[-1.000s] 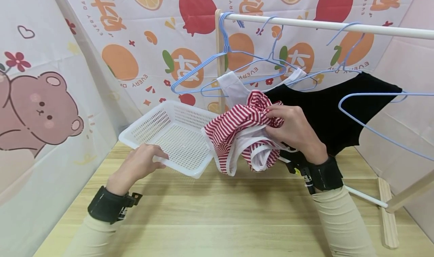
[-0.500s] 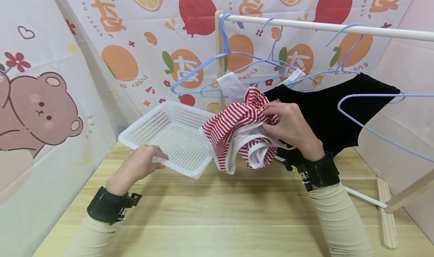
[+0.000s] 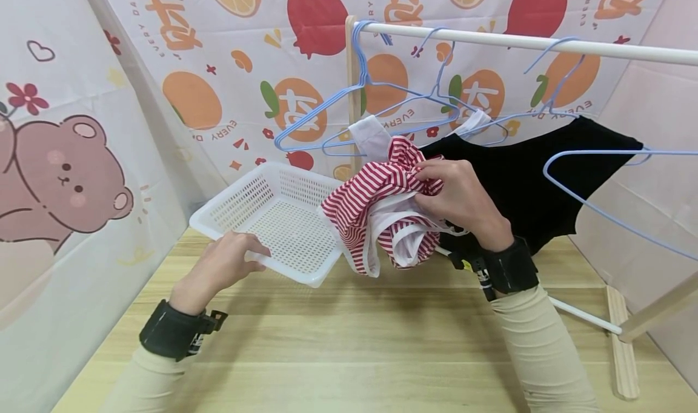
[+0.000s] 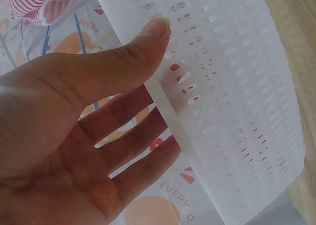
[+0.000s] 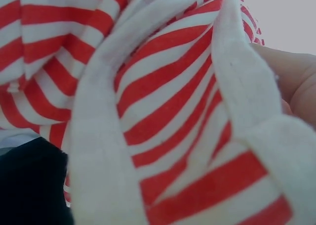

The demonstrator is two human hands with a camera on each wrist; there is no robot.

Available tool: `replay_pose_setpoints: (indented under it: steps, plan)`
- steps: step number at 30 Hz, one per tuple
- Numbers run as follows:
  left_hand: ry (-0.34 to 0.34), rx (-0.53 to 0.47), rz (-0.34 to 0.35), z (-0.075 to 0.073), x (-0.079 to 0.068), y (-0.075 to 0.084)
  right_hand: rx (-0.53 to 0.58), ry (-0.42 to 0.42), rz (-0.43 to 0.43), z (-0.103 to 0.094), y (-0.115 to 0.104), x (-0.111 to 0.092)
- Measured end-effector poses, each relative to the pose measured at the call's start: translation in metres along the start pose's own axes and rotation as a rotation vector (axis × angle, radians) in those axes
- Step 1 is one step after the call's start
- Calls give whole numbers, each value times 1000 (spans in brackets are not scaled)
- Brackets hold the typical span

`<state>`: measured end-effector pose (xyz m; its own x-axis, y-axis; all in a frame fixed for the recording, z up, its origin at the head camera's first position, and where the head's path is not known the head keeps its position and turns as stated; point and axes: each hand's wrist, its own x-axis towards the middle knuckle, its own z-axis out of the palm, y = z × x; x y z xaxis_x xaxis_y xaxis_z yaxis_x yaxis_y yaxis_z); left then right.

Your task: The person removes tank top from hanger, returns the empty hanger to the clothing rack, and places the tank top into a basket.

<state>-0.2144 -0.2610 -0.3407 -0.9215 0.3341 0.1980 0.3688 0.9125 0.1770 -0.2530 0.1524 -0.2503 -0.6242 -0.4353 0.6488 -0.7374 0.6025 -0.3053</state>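
My right hand (image 3: 458, 195) pinches a bunched red-and-white striped garment (image 3: 362, 198) with white trim, held up beside the basket's right rim. Its left edge overlaps that rim in the head view. Close up in the right wrist view, the striped cloth (image 5: 168, 101) fills most of the picture and hides most of the fingers. My left hand (image 3: 226, 264) grips the near rim of a white perforated plastic basket (image 3: 311, 278). In the left wrist view, the thumb presses one side of the basket wall (image 4: 232, 86) and the fingers go behind it. No garment shows inside the basket.
Behind stands a clothes rack with a white rail (image 3: 491, 37). Blue hangers (image 3: 322, 113) hang from it. A black top (image 3: 518, 177) and a white garment (image 3: 372, 137) hang there too. The rack's wooden foot (image 3: 621, 352) stands right on the wooden table (image 3: 327, 352).
My right hand has shifted slightly left and up with the striped garment, bringing it a little further over the basket's right side. The left hand and the basket have stayed put.
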Motion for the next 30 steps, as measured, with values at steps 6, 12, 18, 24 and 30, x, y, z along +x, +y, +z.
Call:
replay_pose_setpoints:
  steps: [6,12,18,24,30]
  plan:
    - [9,-2,10,0,0,-1,5,1,-15,2,-2,5]
    - [11,-1,9,1,0,-1,2,10,-36,5,-4,10]
    - [9,-6,12,1,0,-1,11,4,-27,7,-7,14]
    - [5,-5,10,1,0,-1,-9,-3,-47,8,-11,19]
    - [6,0,9,1,0,-1,-16,-6,-52,9,-14,22]
